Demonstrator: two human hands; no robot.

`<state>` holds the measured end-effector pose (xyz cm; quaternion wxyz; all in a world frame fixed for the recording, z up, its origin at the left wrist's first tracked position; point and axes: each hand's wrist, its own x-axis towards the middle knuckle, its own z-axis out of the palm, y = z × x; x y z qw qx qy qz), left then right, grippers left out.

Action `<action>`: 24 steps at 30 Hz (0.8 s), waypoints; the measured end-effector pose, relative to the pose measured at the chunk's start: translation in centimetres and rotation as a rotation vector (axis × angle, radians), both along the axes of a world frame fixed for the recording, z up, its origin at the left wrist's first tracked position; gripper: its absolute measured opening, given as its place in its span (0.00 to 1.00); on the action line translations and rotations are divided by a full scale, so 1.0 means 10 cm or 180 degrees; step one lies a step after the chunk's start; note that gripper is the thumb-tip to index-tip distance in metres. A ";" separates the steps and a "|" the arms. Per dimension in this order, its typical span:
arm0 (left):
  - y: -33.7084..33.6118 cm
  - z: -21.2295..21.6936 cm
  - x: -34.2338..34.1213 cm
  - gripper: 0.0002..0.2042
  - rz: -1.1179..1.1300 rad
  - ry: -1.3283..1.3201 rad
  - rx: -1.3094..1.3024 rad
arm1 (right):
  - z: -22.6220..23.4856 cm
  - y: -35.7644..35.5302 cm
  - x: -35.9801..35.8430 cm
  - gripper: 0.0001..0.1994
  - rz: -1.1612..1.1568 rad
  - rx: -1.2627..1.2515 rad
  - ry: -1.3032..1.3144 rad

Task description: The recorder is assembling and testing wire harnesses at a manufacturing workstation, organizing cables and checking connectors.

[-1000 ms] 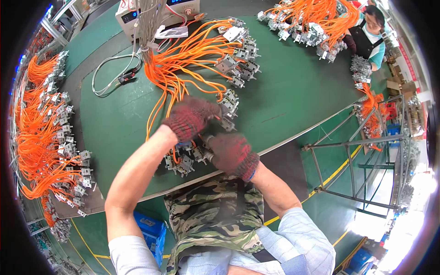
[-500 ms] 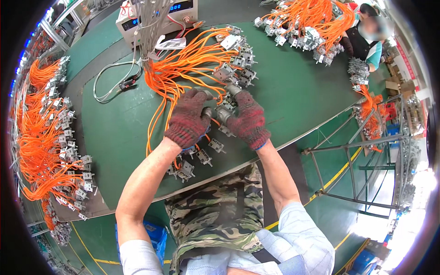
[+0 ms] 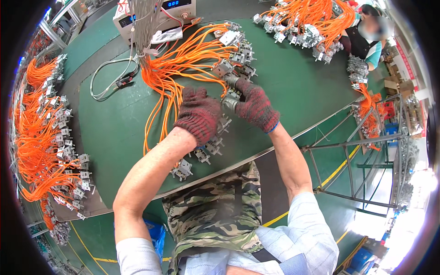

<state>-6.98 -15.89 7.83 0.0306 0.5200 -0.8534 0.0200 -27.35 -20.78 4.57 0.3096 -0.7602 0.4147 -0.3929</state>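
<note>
Both my hands wear dark red-and-grey knitted gloves above the green table. My right hand (image 3: 257,106) pinches a small silver metal part (image 3: 233,95) on an orange wire between thumb and finger, their tips covered in grey. Just to its left, my left hand (image 3: 200,115) has its fingers curled over the orange wires; its fingertips and anything in them are hidden. A fanned bundle of orange wires (image 3: 160,75) runs to the pinched part and several like it (image 3: 243,57) beyond my right hand. More silver metal parts (image 3: 183,169) lie by the table's near edge, partly behind my left hand.
A power supply box (image 3: 176,13) with a lit display stands at the back, behind hanging grey cables (image 3: 145,27). Orange-wired bundles lie at far left (image 3: 41,137) and back right (image 3: 311,27). A person (image 3: 366,41) is at upper right. A metal frame (image 3: 353,169) stands on the right.
My hands have moved apart. The left has drawn away from the pinched part and turned, its grey fingertips now out of sight; the right has shifted slightly right, keeping its pinch.
</note>
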 end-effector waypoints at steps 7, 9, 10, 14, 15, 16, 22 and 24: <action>0.33 -0.16 0.44 0.06 -0.0679 0.0006 0.0029 | -0.11 0.36 -0.01 0.28 0.0851 -0.0775 0.1610; 0.23 -0.11 0.46 0.08 -0.0678 0.0312 0.0286 | -0.10 0.46 0.02 0.29 0.0786 -0.0797 0.2057; 0.18 -0.06 0.45 0.10 -0.0681 0.0458 0.0417 | -0.08 0.43 0.01 0.30 0.0856 -0.0632 0.2059; 0.15 0.24 0.35 0.26 0.0004 0.1807 0.1221 | 0.18 0.37 -0.10 0.34 0.1074 0.0444 0.1557; 0.18 0.21 0.31 0.29 0.0049 0.1865 0.0902 | 0.31 0.37 -0.12 0.35 0.1131 0.0788 0.1299; 0.20 0.18 0.26 0.33 0.0091 0.1940 0.0570 | 0.41 0.36 -0.18 0.37 0.0851 0.0854 0.1180; 0.20 0.09 -0.14 0.35 0.0278 0.0966 0.0382 | 0.82 0.09 -0.16 0.50 -0.0742 -0.1550 0.1160; 0.22 0.02 -0.26 0.32 0.0235 0.0739 0.0322 | 0.62 -0.20 0.00 0.54 -0.0936 -0.1689 0.1222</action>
